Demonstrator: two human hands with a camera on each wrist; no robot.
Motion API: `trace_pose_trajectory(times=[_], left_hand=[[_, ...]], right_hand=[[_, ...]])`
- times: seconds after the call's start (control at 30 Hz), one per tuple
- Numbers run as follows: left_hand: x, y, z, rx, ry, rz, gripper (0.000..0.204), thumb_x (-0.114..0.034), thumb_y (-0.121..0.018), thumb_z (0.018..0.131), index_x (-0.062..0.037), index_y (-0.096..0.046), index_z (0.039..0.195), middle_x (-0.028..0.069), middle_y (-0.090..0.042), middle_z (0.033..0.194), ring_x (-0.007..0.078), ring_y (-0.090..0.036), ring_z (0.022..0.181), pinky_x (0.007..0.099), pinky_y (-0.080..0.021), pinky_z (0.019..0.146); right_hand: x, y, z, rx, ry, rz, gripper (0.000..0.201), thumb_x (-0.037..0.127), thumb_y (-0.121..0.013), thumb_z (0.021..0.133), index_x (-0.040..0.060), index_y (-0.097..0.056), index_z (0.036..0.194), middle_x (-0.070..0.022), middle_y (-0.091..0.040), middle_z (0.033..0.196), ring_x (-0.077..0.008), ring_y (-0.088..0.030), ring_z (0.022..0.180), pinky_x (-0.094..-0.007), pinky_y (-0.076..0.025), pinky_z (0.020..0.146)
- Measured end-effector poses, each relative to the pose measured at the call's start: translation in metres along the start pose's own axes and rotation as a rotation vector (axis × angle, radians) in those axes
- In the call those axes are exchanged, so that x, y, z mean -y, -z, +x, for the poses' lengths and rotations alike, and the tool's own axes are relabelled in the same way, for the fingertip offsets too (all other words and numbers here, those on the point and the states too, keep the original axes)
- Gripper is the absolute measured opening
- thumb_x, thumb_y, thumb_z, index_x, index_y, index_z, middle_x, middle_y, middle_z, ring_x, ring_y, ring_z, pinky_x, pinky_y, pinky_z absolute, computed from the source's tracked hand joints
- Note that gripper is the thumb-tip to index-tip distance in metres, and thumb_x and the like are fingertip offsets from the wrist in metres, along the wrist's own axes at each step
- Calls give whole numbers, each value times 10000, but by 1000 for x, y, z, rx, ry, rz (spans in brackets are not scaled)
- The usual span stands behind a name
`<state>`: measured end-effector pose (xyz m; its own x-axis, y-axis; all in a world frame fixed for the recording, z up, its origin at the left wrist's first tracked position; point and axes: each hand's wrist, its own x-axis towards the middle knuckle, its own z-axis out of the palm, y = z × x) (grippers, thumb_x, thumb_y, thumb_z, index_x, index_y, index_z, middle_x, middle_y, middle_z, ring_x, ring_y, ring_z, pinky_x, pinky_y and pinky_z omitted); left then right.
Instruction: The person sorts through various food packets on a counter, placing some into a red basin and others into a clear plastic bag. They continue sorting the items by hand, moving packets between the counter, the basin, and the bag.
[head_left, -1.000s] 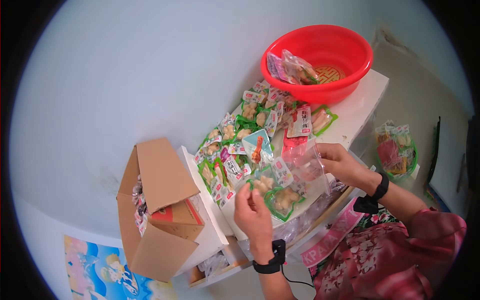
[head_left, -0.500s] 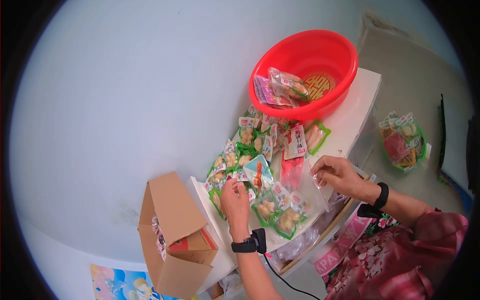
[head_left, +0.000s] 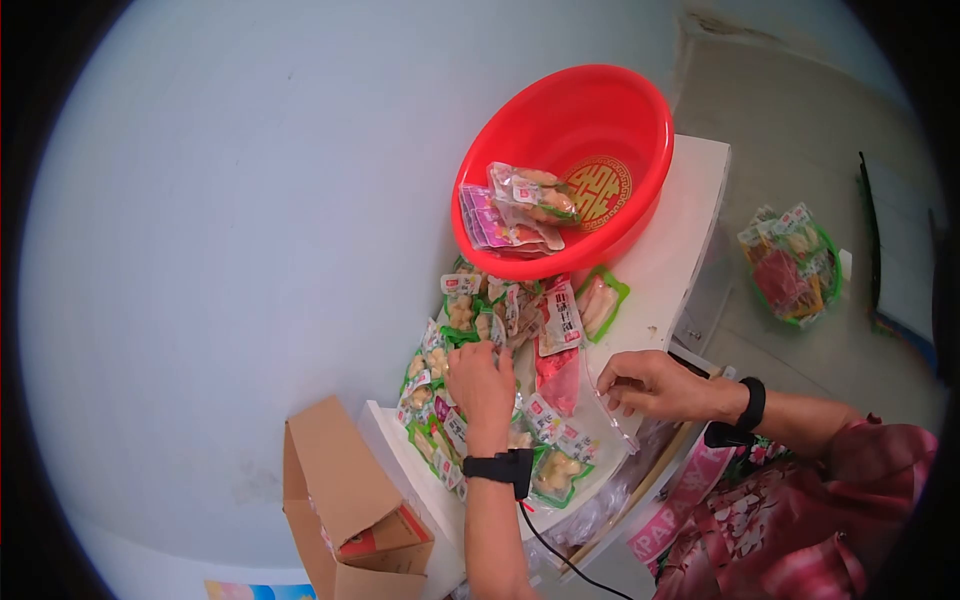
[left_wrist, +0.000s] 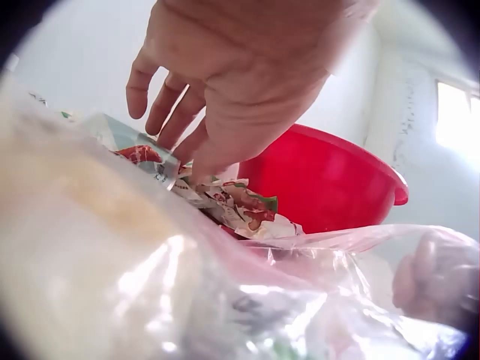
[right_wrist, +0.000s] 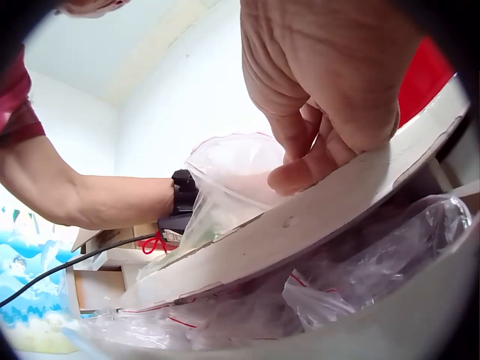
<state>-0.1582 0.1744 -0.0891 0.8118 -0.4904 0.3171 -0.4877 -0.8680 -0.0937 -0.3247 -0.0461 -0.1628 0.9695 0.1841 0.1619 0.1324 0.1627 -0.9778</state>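
My left hand (head_left: pixel 482 388) reaches over a pile of snack packets (head_left: pixel 425 375) on the white table. In the left wrist view its fingers (left_wrist: pixel 169 105) hang spread and slightly bent, tips close to a packet with a drumstick picture (left_wrist: pixel 142 156). My right hand (head_left: pixel 655 385), near the table's front edge, pinches the rim of a clear zip bag (right_wrist: pixel 232 172) between thumb and fingers. The bag lies along the table with green-edged packets (head_left: pixel 558 472) of pale, knobbly food inside. A red-and-white packet (head_left: pixel 558 325) lies between the hands.
A red basin (head_left: pixel 640 215) holding a few packets stands at the table's far end. An open cardboard box (head_left: pixel 345 470) sits at the left. Below the tabletop, an open drawer holds clear plastic bags (right_wrist: pixel 247 319). On the floor at right is a green basket (head_left: pixel 838 275) of packets.
The left hand has left the bag's mouth and moved forward over the packet pile. My right hand keeps the bag's rim, slightly lower. The head view has shifted, moving the basin left.
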Motion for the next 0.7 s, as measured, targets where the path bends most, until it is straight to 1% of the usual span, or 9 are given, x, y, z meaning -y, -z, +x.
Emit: trace_pose_trajectory(times=[0.1,0.23,0.33,0.43,0.5,0.53,0.6,0.67,0.7], left_hand=[[3,7,-4,-34,7,38,185,-166,-706,909,-17,-719,1016,168,-697,1026,369,-614,1024,507,-483,888],[17,5,-7,-185,5,20,129,-105,-645,921,-8,-687,996,181,-682,1016,396,-595,990,516,-468,895],[42,8,-6,-405,92,-127,117,-96,-580,933,-7,-646,970,139,-663,956,305,-641,936,478,-514,855],[41,41,-17,-392,394,-718,154,-113,-527,1019,27,-591,1023,128,-634,969,231,-677,833,395,-578,730],[33,63,-35,-447,395,-875,201,-141,-499,1064,48,-566,1053,122,-621,991,195,-680,783,334,-587,660],[29,75,-45,-475,397,-952,225,-156,-486,1086,58,-554,1069,119,-615,1003,176,-681,758,304,-591,626],[14,94,-69,-495,409,-1055,222,-143,-470,1093,68,-538,1084,132,-610,1013,182,-686,760,297,-601,628],[1,98,-94,-535,424,-1122,211,-131,-466,1097,72,-522,1096,146,-601,1031,192,-684,727,304,-616,640],[-7,100,-107,-502,418,-1080,212,-131,-462,1097,73,-520,1095,146,-599,1041,192,-687,749,306,-621,645]], right_hand=[[-4,1,-1,-28,4,105,201,-59,-527,943,-36,-637,1109,-105,-701,984,-172,-717,901,-321,-621,785],[2,3,-3,-28,-17,75,202,-54,-522,945,-44,-631,1114,-111,-698,980,-167,-716,906,-309,-623,761],[-4,5,-2,-28,-22,100,198,-44,-520,957,-44,-628,1123,-105,-697,977,-165,-715,896,-312,-624,756],[-3,4,-4,-57,3,147,167,-7,-533,996,-36,-628,1130,-92,-700,976,-155,-710,869,-310,-617,757],[0,3,-6,-95,26,199,145,33,-554,1026,-18,-632,1137,-80,-706,982,-140,-704,848,-296,-603,744],[2,2,-8,-158,52,222,141,43,-566,1031,-9,-639,1140,-79,-712,977,-133,-705,837,-282,-592,723],[8,0,-17,-279,94,268,134,63,-590,1041,9,-655,1145,-76,-724,968,-119,-709,814,-253,-569,682],[20,-2,-25,-255,131,248,129,71,-603,1040,16,-657,1143,-77,-728,971,-112,-707,811,-253,-565,673],[29,-2,-31,-248,151,234,127,76,-609,1039,20,-657,1142,-77,-730,972,-109,-706,810,-254,-563,668]])
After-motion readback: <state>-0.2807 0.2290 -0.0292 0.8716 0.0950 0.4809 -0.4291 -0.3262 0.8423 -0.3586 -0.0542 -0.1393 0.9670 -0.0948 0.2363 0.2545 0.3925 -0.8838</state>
